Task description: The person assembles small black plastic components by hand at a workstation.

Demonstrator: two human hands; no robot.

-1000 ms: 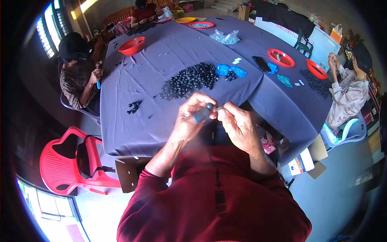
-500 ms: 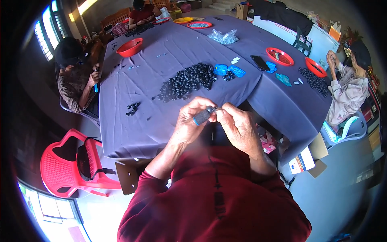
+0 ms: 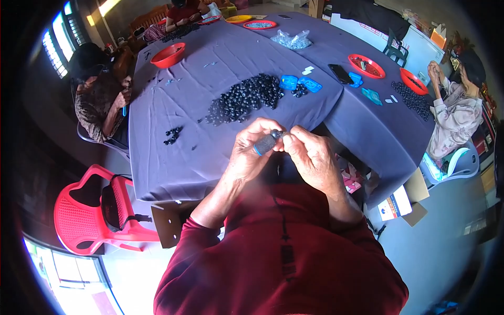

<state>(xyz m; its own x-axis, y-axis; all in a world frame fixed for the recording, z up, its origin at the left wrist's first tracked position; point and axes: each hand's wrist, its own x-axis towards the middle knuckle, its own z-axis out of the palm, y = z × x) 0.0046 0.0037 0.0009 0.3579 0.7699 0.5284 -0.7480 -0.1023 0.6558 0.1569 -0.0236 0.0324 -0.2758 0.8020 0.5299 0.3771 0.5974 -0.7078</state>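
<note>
My left hand (image 3: 245, 158) is closed, its thumb covered by a dark grey finger sleeve (image 3: 265, 144) with a blue rim. Between that thumb and the fingers sits a small round black piece (image 3: 276, 134). Against the piece's right side, my right hand (image 3: 316, 160) pinches with thumb and forefinger; whatever lies between those fingertips is too small to make out. Just beyond both hands, a large pile of similar black pieces (image 3: 247, 98) lies on the grey tablecloth (image 3: 178, 113). To the left lies a smaller cluster of black pieces (image 3: 172, 135).
Blue plastic trays (image 3: 310, 84), a black phone (image 3: 341, 74) and red bowls (image 3: 168, 55) stand on the table. A clear bag (image 3: 292, 40) lies farther back. Other people work around the table's edges. A red chair (image 3: 86, 210) and a cardboard box (image 3: 167, 226) are at my left.
The view has shifted slightly. My hands stay together at the black piece, with only a small shift of the fingers; the left person's hands have moved a little.
</note>
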